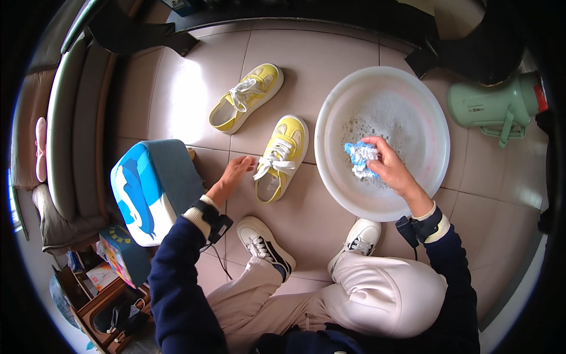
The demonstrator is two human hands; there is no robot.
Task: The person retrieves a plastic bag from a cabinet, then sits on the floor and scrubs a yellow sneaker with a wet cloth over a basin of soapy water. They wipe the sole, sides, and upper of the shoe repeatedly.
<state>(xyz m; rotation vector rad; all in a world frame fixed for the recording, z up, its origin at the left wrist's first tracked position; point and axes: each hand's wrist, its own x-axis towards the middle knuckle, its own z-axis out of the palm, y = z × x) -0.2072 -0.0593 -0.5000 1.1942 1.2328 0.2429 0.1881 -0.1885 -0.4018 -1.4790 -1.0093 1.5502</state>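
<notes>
My right hand (390, 170) grips a crumpled blue-and-white textured cloth (363, 160) above the white plastic basin (327, 177), which holds shallow water with suds. Beside the basin, a yellow lace-up shoe (294, 132) rests sole down on the tiles, its white laces tied in a bow. My left hand (239, 170) hovers just left of that shoe's heel, holding nothing, its fingers loosely bent. The other yellow shoe (265, 79) stands farther up and to the left, also sole down with laces tied.
A blue padded stool (174, 177) stands left of my left hand. The green thermos jug (491, 104) is right of the basin. Dark furniture legs (172, 40) edge the far side, and a grey sofa (66, 132) lines the left. My white-and-black shoes (265, 245) are below.
</notes>
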